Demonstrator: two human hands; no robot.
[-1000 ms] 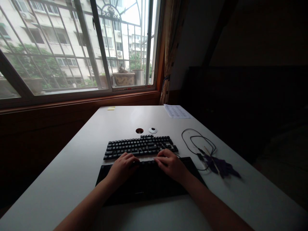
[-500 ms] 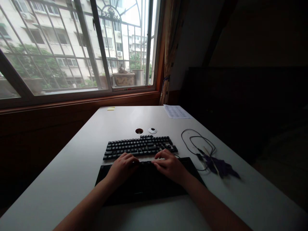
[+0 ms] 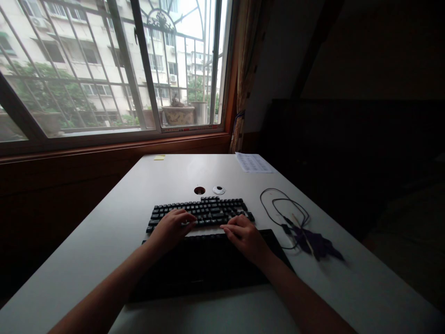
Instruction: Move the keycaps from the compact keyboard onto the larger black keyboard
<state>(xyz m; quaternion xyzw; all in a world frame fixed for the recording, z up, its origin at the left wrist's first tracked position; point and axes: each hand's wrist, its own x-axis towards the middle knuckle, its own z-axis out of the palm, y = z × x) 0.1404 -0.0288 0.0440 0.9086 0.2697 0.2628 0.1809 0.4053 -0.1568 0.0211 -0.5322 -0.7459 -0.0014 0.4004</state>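
Black keycaps (image 3: pixel 215 215) lie in rows on the white desk, like the layout of a keyboard. In front of them sits a flat black keyboard base (image 3: pixel 208 264), with a short row of keycaps (image 3: pixel 205 237) along its far edge. My left hand (image 3: pixel 174 226) is over the near left part of the laid-out rows. Its fingers stretch right, with a gap above the thumb. My right hand (image 3: pixel 243 234) hovers at the base's far edge, thumb and fingers drawn together; anything between the fingertips is too small to make out.
To the right are a coiled black cable (image 3: pixel 278 199), a dark purple cloth (image 3: pixel 316 243) and a thin light stick (image 3: pixel 308 239). Behind the keycaps are a round desk hole (image 3: pixel 199 190) and a white ring cover (image 3: pixel 219 190). Printed paper (image 3: pixel 253 162) and yellow notes (image 3: pixel 159 157) lie farther back.
My left hand has moved left and away from me, from the base's far edge to the keycap rows. My right hand has stayed near its place, its fingertips closer together.
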